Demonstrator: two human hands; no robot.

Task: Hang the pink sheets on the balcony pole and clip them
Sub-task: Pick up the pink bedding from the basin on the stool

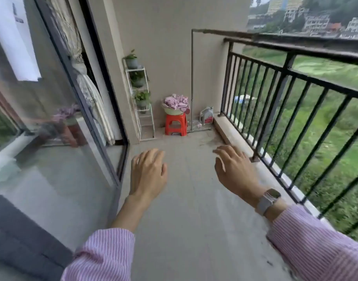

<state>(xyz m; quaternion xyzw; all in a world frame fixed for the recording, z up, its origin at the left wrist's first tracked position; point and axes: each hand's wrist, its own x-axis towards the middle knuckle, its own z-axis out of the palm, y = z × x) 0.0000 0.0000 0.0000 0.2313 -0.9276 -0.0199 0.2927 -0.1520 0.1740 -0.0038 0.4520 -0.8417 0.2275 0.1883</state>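
Reaching hands: left hand (148, 175) and right hand (235, 169) empty, fingers loosely spread
Sheets: crumpled pink fabric sheets (176, 102) heaped in pale green basin (172, 111)
Basin: on red plastic stool (176, 124)
Pole: thin grey metal pole (220, 31) above black railing (285, 78)

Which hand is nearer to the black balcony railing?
Right. The right hand hovers, empty, just beside the black railing near its base; the left hand is further off, towards the glass door.

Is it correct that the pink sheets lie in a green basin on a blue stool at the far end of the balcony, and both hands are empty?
Not quite: the stool is red, not blue, as the head view shows. The pink sheets do lie heaped in the green basin on it at the far end, and the left hand and right hand are both empty.
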